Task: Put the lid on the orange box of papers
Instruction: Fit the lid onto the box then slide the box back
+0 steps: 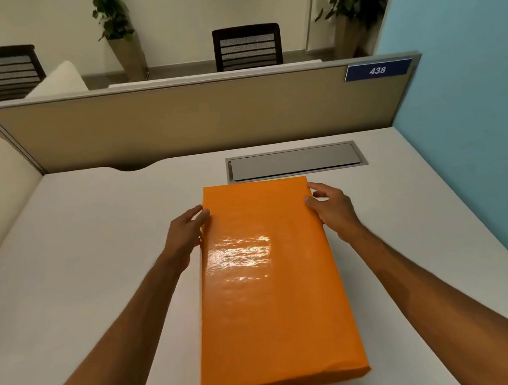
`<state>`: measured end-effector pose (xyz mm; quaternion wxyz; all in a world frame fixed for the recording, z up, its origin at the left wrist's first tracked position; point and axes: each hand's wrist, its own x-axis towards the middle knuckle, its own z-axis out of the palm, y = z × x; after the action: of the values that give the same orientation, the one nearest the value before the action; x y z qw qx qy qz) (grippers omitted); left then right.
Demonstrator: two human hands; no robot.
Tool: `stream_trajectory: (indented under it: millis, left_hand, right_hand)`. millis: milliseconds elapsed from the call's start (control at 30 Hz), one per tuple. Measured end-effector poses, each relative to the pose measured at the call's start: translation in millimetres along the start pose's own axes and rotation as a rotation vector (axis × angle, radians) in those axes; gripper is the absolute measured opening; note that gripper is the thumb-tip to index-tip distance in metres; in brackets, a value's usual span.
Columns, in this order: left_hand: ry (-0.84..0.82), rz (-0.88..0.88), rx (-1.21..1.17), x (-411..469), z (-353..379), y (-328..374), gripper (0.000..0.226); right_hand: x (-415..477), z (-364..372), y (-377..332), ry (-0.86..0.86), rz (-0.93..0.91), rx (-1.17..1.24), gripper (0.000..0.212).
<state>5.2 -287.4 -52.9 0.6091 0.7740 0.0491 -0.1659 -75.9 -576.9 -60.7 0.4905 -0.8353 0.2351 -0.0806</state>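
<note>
A glossy orange lid (272, 289) covers the box in the middle of the white desk (87, 251); the box body and its papers are hidden under it. My left hand (185, 232) rests against the lid's left edge near the far corner, fingers curled along the side. On the opposite edge, my right hand (333, 209) touches the far right corner with its fingers spread. Both hands press the lid's sides from outside.
A grey cable hatch (295, 161) is set into the desk just behind the box. A beige partition (192, 120) with a blue "438" sign (377, 70) closes the back; a blue wall (472, 101) stands at right. Chairs and potted plants are beyond.
</note>
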Motion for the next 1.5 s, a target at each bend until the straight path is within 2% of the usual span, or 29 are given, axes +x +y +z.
stream_trajectory:
  millis: [200, 500, 700, 1000, 1233, 1367, 1500]
  left_hand:
    - [0.059, 0.002, 0.057, 14.1, -0.2, -5.2, 0.053]
    - [0.044, 0.006, 0.105, 15.0, 0.6, -11.4, 0.054]
    - [0.012, 0.054, 0.222, 8.6, -2.7, -4.2, 0.055]
    - [-0.104, 0.066, 0.264, -38.1, -20.5, -32.6, 0.056]
    - [-0.070, 0.071, 0.225, -102.0, -31.3, -61.2, 0.064]
    - [-0.092, 0.102, 0.182, -133.5, -29.3, -65.9, 0.042]
    - [-0.058, 0.061, 0.151, -150.4, -31.5, -74.7, 0.045]
  right_hand:
    - [14.5, 5.4, 3.5, -0.001, -0.038, -0.034, 0.051]
    - [20.7, 12.1, 10.3, 0.000, 0.002, -0.040, 0.050]
    - [13.5, 10.8, 5.6, -0.006, -0.016, -0.082, 0.051]
    - [-44.0, 0.5, 14.9, -0.003, 0.058, -0.117, 0.054]
    - [-104.6, -7.6, 32.0, -0.015, 0.069, -0.046, 0.046]
    - [-134.9, -10.6, 35.5, -0.022, 0.069, -0.009, 0.046]
    - [-159.6, -12.6, 41.2, -0.039, 0.122, 0.060, 0.048]
